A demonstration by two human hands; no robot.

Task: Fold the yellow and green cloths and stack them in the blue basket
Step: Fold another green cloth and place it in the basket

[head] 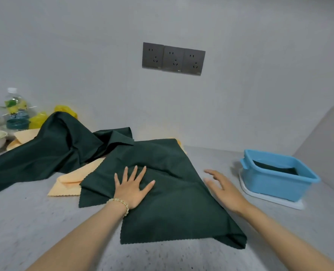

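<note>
Left hand (132, 187): flat, fingers spread, pressing green cloth (162, 192).
Right hand (224, 187): open, empty.
Risk: fold may skew if cloth creeps.

Left hand (132, 187) lies palm-down, fingers (142, 172) spread; right hand (225, 189) hovers with straight fingers.

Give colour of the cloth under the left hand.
Dark green, plain. The cloth lies under the left hand; head view shows it best.

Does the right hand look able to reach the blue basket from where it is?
Probably yes. The right hand is open at the right edge of the green cloth, and only bare counter lies between it and the blue basket.
</note>
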